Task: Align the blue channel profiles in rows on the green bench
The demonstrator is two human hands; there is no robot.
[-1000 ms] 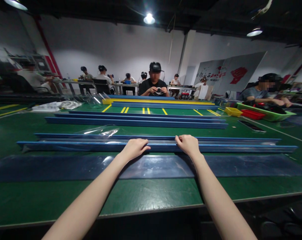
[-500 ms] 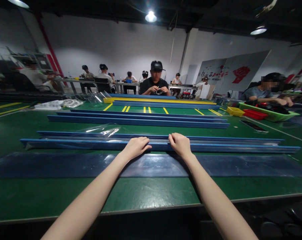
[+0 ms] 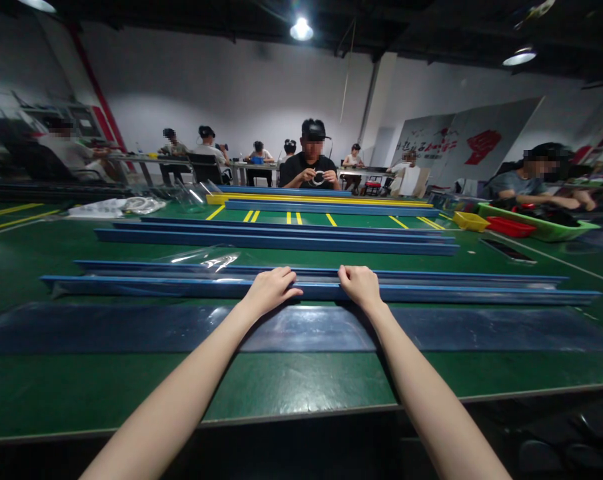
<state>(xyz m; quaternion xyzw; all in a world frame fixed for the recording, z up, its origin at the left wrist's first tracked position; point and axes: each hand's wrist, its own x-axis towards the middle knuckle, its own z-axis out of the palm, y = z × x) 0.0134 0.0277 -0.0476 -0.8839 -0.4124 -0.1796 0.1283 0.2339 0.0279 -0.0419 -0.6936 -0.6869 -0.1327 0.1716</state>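
Observation:
A long blue channel strip (image 3: 431,294) lies across the green table, its two raised edges running left to right. My left hand (image 3: 270,288) is closed over its near edge, with the fingers over the top and the thumb on the front side. A short way to the right, my right hand (image 3: 360,285) grips the same edge with curled fingers. Thin clear film (image 3: 201,259) bulges up from the left part of the channel. Closer to me lies a flat, shiny, bluish see-through strip (image 3: 306,328), and both forearms pass over it.
More blue strips (image 3: 281,241) and a yellow strip (image 3: 321,200) lie farther back. At right are a phone (image 3: 507,251), a yellow tray (image 3: 470,222), a red tray (image 3: 510,227) and a green basin (image 3: 564,232). A co-worker (image 3: 308,163) faces me, handling a white ring.
My hands keep their grip on the channel; the right hand's outline has barely shifted. Across the table, the co-worker's white ring has come up into clearer view.

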